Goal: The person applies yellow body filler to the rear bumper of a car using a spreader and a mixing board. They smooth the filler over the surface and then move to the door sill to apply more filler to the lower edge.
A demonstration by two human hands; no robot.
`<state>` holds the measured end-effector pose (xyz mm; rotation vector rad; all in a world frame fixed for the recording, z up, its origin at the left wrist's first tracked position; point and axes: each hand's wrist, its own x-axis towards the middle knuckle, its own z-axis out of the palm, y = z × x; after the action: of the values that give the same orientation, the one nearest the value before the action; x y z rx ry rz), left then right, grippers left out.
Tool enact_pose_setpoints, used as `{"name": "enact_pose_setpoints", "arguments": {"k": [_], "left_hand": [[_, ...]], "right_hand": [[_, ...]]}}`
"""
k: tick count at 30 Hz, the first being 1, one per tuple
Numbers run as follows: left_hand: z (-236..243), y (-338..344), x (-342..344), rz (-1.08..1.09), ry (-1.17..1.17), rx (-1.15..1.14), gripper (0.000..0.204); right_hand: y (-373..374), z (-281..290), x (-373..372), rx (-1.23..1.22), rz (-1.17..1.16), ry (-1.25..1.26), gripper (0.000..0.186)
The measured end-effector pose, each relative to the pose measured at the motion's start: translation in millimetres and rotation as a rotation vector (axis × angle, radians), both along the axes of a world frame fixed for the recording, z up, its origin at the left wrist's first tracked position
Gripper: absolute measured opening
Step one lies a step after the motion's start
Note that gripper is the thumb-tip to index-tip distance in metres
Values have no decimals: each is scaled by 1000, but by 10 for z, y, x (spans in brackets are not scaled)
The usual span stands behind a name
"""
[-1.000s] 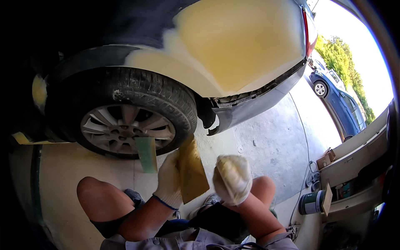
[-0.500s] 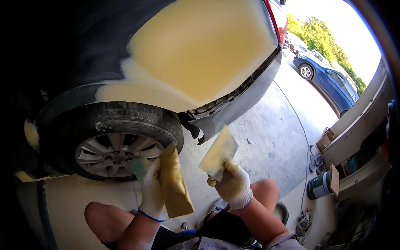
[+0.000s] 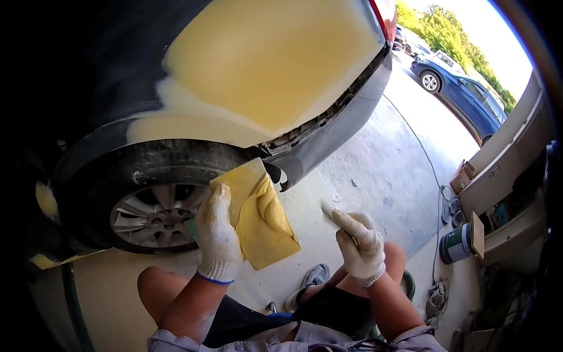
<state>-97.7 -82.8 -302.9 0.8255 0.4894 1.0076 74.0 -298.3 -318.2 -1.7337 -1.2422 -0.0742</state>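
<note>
My left hand (image 3: pixel 218 232) in a white knit glove is closed on a flat board (image 3: pixel 261 240) bearing a folded mound of yellow putty; part of a green sheet (image 3: pixel 190 229) shows behind that hand. My right hand (image 3: pixel 362 249), also gloved and stained yellow, grips a pale thin spreader (image 3: pixel 328 207), seen nearly edge-on right of the board. Above them is a dark car body with a large yellow filler patch (image 3: pixel 264 64) feathered pale at its edges. The alloy wheel (image 3: pixel 158 217) and tyre (image 3: pixel 129 170) sit just beyond my left hand.
A loosened grey bumper (image 3: pixel 340 135) hangs along the car. Right are a hose (image 3: pixel 419 138), green bucket (image 3: pixel 454 245), cardboard box (image 3: pixel 462 176) and cabinet (image 3: pixel 498 182). A blue car (image 3: pixel 469 102) stands outside. My sneaker (image 3: pixel 308 284) is on the concrete floor (image 3: pixel 375 182).
The board in my left hand has tilted up and flattened, showing the putty's face. My right hand has moved right and down, turning the spreader from broad face to edge-on.
</note>
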Motion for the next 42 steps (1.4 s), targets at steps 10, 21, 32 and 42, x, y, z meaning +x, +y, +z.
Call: {"name": "enact_pose_setpoints", "arguments": {"k": [10,21,32,42], "left_hand": [[-54,-164,99,121,50,141,33],[-188,344,-209,181,81,314,41],[-3,673,728,-48,382,1834,11],[-434,425,958,2,397,1803,14]], "right_hand": [[205,115,-45,75,-21,-849,57],[523,233,352,152,60,799,34],[979,892,1464,658,-46,959,40],[946,697,1472,632,-48,972,41]]}}
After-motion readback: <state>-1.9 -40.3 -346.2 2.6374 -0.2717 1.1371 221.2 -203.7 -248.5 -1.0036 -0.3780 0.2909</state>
